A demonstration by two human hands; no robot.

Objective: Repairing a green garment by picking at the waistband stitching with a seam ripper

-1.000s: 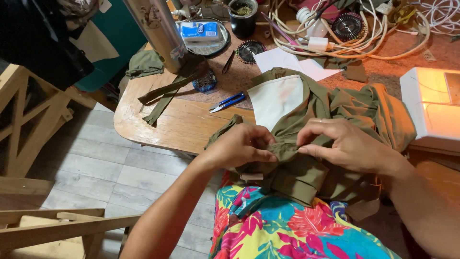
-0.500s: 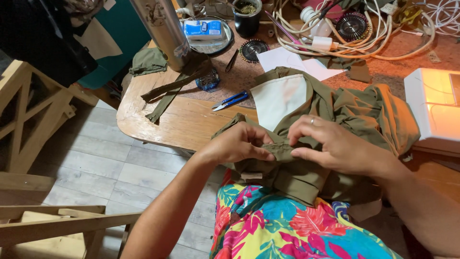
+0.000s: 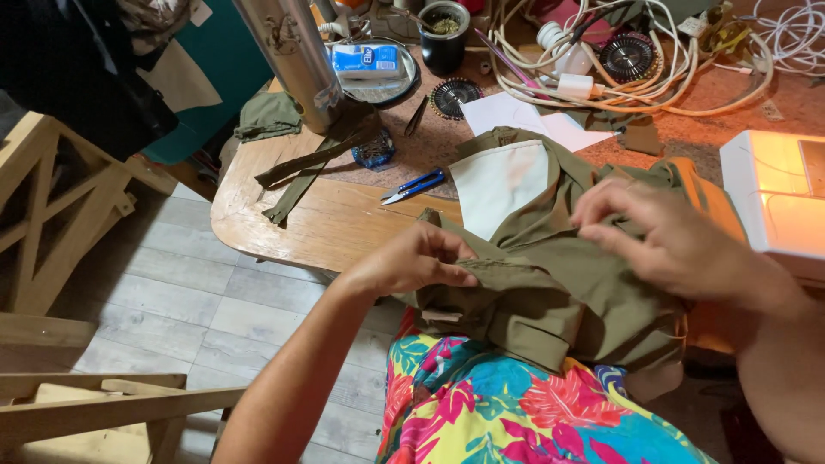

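An olive green garment (image 3: pixel 559 283) with a white lining panel (image 3: pixel 498 182) lies bunched over the table edge and my lap. My left hand (image 3: pixel 412 262) pinches a folded edge of the olive green garment near its front left. My right hand (image 3: pixel 662 236) presses and grips the cloth further right, fingers curled into a fold. Both hands rest on the fabric, a hand's width apart.
Blue-handled snips (image 3: pixel 414 186) lie on the wooden table (image 3: pixel 318 228). Olive strips and a zipper (image 3: pixel 301 167), a metal cylinder (image 3: pixel 292 56), a round pin holder (image 3: pixel 455 96), a dark cup (image 3: pixel 443 34), tangled cables (image 3: pixel 653 51) and a lit white sewing machine (image 3: pixel 773 198) surround them. Wooden frames (image 3: pixel 51 223) stand at left.
My hands have drawn apart along the fold: the right hand slid rightward and up, the left stayed pinching. The view shifted slightly.
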